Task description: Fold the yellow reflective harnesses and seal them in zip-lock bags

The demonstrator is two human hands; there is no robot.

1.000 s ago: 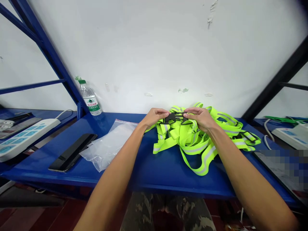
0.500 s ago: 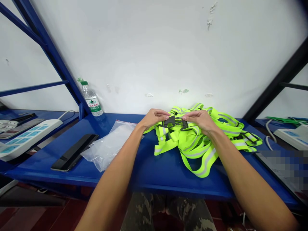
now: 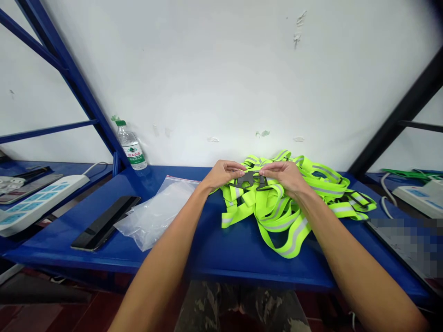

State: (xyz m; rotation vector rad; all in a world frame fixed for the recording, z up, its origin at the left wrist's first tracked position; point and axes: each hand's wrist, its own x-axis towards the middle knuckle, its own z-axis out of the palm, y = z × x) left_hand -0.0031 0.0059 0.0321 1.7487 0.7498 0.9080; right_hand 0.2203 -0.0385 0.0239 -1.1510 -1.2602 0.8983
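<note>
Left hand (image 3: pixel 225 175) and right hand (image 3: pixel 284 176) pinch opposite halves of a black plastic buckle (image 3: pixel 246 178) on tangled neon-yellow, grey-striped fabric straps (image 3: pixel 294 236) atop the glossy blue table (image 3: pixel 211 240), seemingly meeting, though whether fully locked is unclear.

Facing a flat white plaster wall (image 3: pixel 221 83) behind a long blue metal table (image 3: pixel 211 240). Finding a tangled heap of neon-yellow fabric straps (image 3: pixel 266 198) on the table, right of centre, near the wall. Having the left hand (image 3: pixel 223 175) at the left part of a black plastic buckle (image 3: pixel 245 179) on the heap, the right hand (image 3: pixel 285 177) at its right. Going left, meeting a crumpled translucent plastic bag (image 3: pixel 162 207), then a flat black oblong object (image 3: pixel 105 223). Passing behind these, reaching a clear plastic bottle (image 3: pixel 133 150) beside a slanted blue metal post (image 3: pixel 86 92). Looking beyond the post, finding a long white power strip (image 3: pixel 41 200).
</note>
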